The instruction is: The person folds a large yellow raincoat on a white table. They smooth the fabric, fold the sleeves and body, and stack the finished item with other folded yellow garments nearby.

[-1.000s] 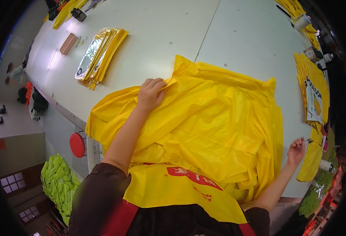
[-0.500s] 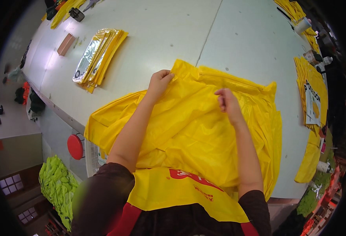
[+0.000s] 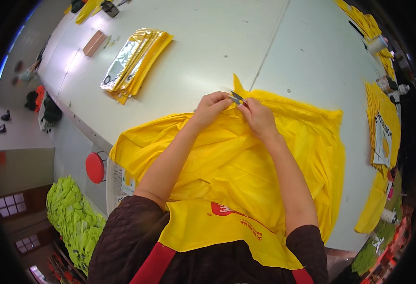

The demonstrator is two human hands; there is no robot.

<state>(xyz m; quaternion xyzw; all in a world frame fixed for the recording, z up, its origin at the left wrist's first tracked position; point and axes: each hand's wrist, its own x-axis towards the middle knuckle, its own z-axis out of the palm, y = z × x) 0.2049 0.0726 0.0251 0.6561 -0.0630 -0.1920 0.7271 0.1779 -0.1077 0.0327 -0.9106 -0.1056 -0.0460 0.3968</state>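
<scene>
A large, crumpled yellow garment [image 3: 227, 161] of thin shiny material is spread over the near part of the table, its far edge seamed. My left hand [image 3: 211, 108] is closed, pinching the garment at its far edge. Close against it, my right hand [image 3: 259, 118] is closed round a small pair of thread snips [image 3: 237, 98], whose dark blades point at the left fingertips. A pointed corner of the yellow material stands up just beyond the blades. Whether the blades touch a thread is too small to tell.
On the pale table [image 3: 208, 47] lies a stack of packed yellow bags [image 3: 137, 61], with a brownish block [image 3: 94, 43] farther left. More yellow packages [image 3: 385, 125] line the right edge. A red stool [image 3: 94, 167] and a lime-green heap [image 3: 73, 220] are off the left side.
My right hand has moved left and up to meet the left hand, and snips now show in it. The left hand has shifted slightly right along the garment's edge. The view has shifted a little.
</scene>
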